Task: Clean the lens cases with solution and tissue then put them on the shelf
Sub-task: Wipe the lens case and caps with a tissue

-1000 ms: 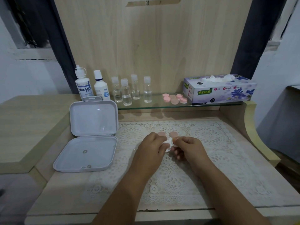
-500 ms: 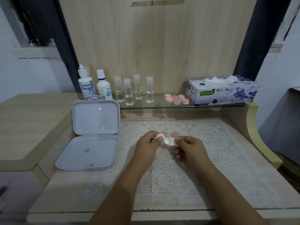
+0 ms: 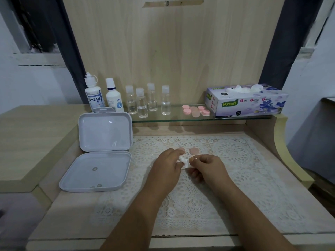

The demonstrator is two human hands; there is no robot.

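My left hand and my right hand meet over the middle of the lace mat. Between their fingertips is a small white piece: a wad of tissue pinched by the left fingers, pressed against a small white lens case part that my right thumb and fingers pinch. Two pink caps lie on the mat just beyond the hands, one partly hidden by my left fingers. More pink lens case pieces sit on the glass shelf.
A tissue box stands at the shelf's right end. Two solution bottles and several small clear bottles line the shelf's left. An open white plastic box with a few lenses lies left of the mat.
The left hand has shifted slightly, its fingers working the tissue against the white piece. The right hand keeps its hold. The camera tilted a little.
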